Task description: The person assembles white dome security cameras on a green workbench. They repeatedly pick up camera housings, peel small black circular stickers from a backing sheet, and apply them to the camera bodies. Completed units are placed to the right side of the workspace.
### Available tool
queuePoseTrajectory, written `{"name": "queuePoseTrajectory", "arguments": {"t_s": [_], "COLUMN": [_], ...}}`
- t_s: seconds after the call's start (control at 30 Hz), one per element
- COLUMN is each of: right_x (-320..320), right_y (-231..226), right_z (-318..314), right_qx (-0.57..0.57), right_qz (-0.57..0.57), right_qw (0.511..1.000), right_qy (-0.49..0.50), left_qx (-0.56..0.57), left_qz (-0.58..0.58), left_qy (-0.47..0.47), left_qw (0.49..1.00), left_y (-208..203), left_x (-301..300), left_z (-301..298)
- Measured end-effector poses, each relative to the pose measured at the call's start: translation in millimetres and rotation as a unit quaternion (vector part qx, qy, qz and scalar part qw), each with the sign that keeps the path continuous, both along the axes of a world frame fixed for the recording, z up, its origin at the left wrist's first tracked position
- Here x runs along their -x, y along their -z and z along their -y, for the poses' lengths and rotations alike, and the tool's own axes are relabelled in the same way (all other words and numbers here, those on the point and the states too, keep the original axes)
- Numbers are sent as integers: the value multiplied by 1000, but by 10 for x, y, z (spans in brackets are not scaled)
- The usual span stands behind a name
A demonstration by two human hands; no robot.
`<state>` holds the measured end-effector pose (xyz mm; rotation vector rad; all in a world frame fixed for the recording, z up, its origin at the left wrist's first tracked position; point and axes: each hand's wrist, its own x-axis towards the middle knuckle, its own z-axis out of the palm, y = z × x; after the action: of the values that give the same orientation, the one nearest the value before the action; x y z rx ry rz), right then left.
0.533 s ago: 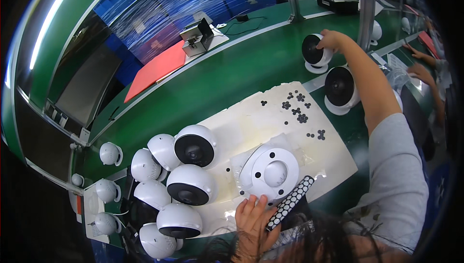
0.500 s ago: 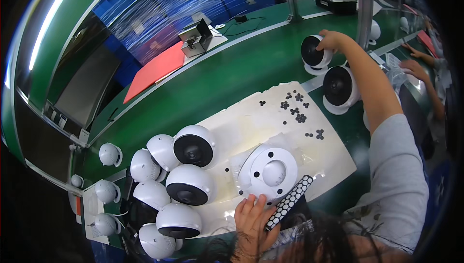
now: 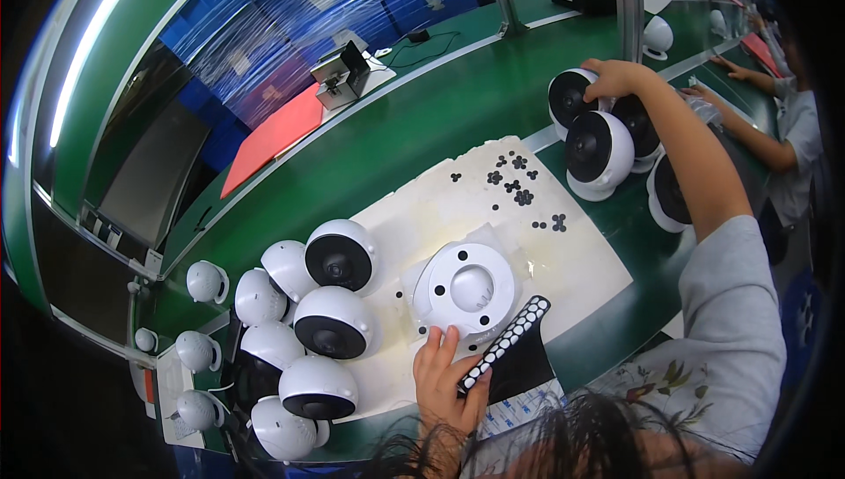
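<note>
My right arm reaches to the far right, where my right hand [image 3: 612, 81] grips the top of a white round camera [image 3: 572, 100] with a black face. Close against it stand two more such cameras, the front one [image 3: 600, 155] upright on its base. My left hand [image 3: 444, 382] is at the mat's near edge, holding a black strip with white circles [image 3: 519, 329] between thumb and fingers. Its fingertips reach the near rim of a white ring-shaped base [image 3: 451, 292]. Black round pads dot that base, which lies on clear film.
Several white cameras [image 3: 330, 322] crowd the cream mat's [image 3: 572, 276] left side. Loose black pads [image 3: 525, 198] lie at its far right. A metal box [image 3: 341, 78] and a red sheet [image 3: 273, 140] sit beyond the green bench. Another person's arm [image 3: 748, 131] shows at right.
My right hand has brought the gripped camera rightward, close against the others. The view has shifted slightly. My left hand stays by the base with the strip.
</note>
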<state>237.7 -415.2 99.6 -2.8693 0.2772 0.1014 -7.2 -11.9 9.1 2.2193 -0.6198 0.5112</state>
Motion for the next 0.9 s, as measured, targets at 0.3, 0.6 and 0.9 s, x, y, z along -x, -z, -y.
{"name": "queuePoseTrajectory", "arguments": {"t_s": [0.3, 0.6, 0.9], "right_x": [139, 219, 901], "right_y": [90, 135, 50], "right_z": [-220, -164, -946], "right_qx": [219, 144, 46], "right_qz": [99, 129, 440], "right_qw": [971, 981, 875], "right_qy": [16, 30, -196], "left_qx": [40, 47, 100], "left_qz": [2, 1, -19], "left_qy": [-4, -8, -3], "left_qw": [999, 999, 995], "left_y": [54, 81, 27], "left_x": [-17, 3, -7], "left_z": [-3, -6, 67]}}
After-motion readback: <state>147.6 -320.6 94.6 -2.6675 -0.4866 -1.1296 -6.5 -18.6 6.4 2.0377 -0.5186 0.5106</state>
